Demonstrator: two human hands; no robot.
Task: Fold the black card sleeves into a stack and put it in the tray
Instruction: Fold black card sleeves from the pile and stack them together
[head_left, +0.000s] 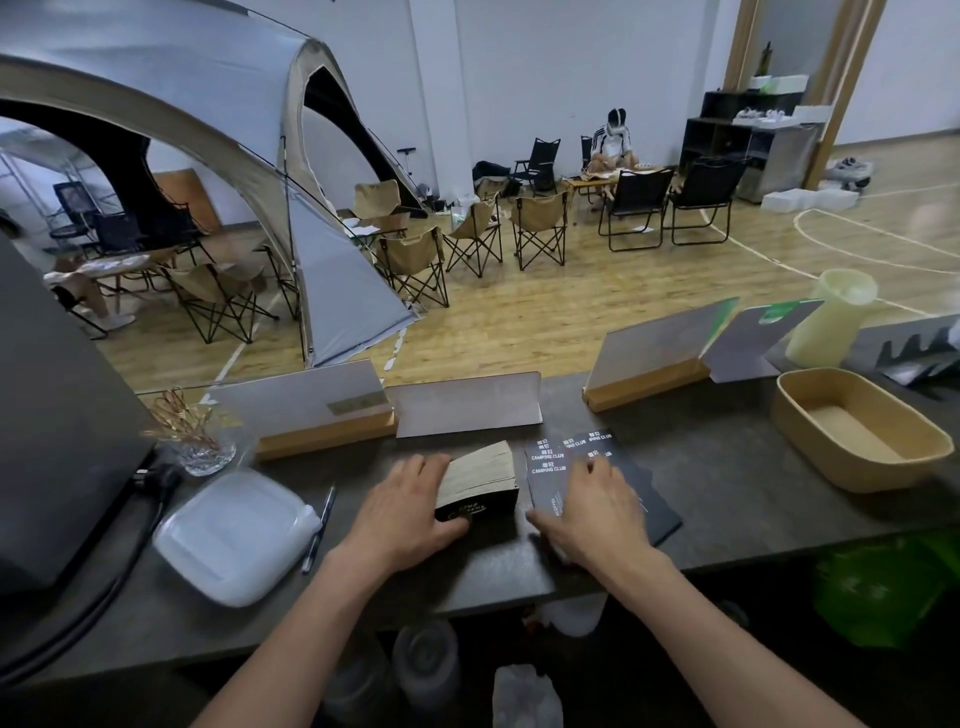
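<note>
A thick stack of black card sleeves (480, 480) stands on its edge on the dark counter, its tan paper edges facing up. My left hand (402, 512) grips the stack from the left side, thumb at its near bottom corner. To the right, several loose black sleeves (582, 454) with white lettering lie fanned flat on the counter. My right hand (589, 512) rests on top of them with fingers spread. The tan oval tray (857, 441) sits at the far right of the counter, with nothing in it.
A white plastic lid (234, 535) and a pen (319, 527) lie left of my hands. Wooden-based sign holders (322, 415) line the counter's far edge. A glass holder of sticks (200, 447) stands at left, a pale cup stack (831, 322) at right.
</note>
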